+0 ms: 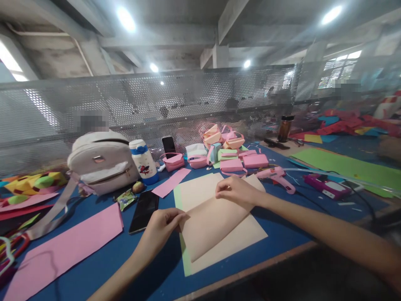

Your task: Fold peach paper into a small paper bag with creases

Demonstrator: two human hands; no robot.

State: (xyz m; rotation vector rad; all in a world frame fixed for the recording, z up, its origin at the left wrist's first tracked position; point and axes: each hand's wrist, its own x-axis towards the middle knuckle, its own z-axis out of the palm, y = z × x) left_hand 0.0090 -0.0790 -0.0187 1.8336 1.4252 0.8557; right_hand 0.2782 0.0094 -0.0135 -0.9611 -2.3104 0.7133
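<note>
A peach sheet of paper (216, 225) is bent into a curve between my two hands. My left hand (163, 225) pinches its left edge between thumb and fingers. Farther back, my right hand (238, 190) has its fingers closed on the sheet's upper edge. Beneath lies another peach sheet (247, 238), flat on the blue table, with a light green sheet (187, 261) showing along its left side. A pink glue gun (277, 177) lies just beyond my right hand. To the left of my left hand is a dark tablet (144, 211).
Several small pink and peach paper bags (232, 165) stand at the back. A white backpack (103, 163), a water bottle (144, 163) and a phone (169, 144) line the back left. Pink paper (72, 251) covers the left; green paper (347, 167) and a purple device (327, 186) lie right.
</note>
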